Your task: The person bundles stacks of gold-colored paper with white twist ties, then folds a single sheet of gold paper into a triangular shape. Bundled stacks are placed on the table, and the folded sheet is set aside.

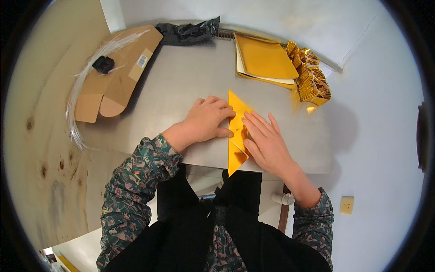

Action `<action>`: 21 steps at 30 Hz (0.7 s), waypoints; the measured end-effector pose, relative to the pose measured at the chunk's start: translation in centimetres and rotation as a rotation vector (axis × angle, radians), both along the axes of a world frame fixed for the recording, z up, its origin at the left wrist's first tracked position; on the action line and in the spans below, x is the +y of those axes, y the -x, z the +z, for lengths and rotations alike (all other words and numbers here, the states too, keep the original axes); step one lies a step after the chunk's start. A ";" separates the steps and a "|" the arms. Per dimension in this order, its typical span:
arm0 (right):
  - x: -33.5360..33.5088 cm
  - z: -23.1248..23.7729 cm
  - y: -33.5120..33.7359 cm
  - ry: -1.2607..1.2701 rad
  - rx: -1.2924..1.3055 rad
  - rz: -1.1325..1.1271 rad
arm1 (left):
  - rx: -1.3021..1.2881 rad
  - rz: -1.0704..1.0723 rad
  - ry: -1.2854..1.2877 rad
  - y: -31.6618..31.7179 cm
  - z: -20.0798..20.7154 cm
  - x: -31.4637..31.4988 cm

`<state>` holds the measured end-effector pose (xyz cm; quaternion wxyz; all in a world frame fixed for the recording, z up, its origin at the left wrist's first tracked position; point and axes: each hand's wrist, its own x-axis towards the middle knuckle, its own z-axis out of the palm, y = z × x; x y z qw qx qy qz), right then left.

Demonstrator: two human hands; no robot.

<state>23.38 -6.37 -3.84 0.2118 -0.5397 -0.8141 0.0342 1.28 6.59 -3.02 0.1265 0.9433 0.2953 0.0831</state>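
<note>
A sheet of gold paper (237,126), folded into a long triangle, lies on the grey table near its front edge. Its lower tip sticks out over that edge, and a loose fold shows on its lower right side. My left hand (207,119) grips the paper's straight left edge, with bent fingertips and thumb on it. From the other side, my right hand (268,144) lies flat on the right part of the paper, its fingers stretched out and the thumb apart.
A stack of gold sheets (267,56) lies at the back right, beside bundles of folded gold paper (311,77). At the left stands a cardboard box (120,86) with white strands (74,97) and a small black object (103,65) on it. Behind is a black plastic bag (188,34).
</note>
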 end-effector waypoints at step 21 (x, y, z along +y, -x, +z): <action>1.7 -1.8 1.0 0.079 -0.073 -0.085 | -0.057 -0.125 0.046 0.1 -1.0 2.1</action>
